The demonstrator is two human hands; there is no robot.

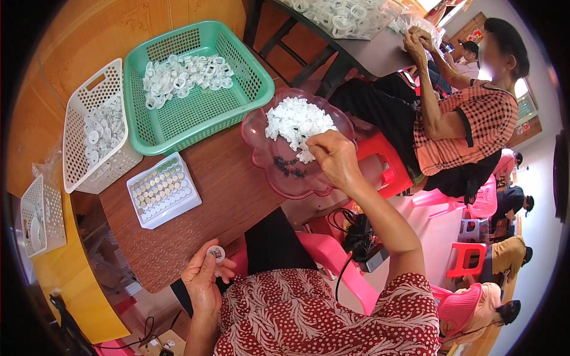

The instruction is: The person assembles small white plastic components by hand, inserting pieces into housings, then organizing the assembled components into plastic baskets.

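Low over the near-left corner of the brown table, my left hand (203, 279) holds a small round white plastic piece (216, 254) between thumb and fingers; a dark, square-looking part shows at its centre. My right hand (335, 159) reaches over a translucent pink scalloped tray (261, 155). Its thumb and fingers are pinched together at the edge of a heap of small white plastic parts (295, 121). Whatever lies between those fingertips is too small to make out. Several tiny black parts (287, 167) lie in the same tray, below the white heap.
A white tray (172, 210) carries rows of coin-like discs. Behind it are a green basket (178, 127) of clear ring-shaped parts and a white basket (119, 155) of round parts. A smaller white basket (52, 228) stands far left. A co-worker (469, 118) sits right, beside a red stool (380, 160).
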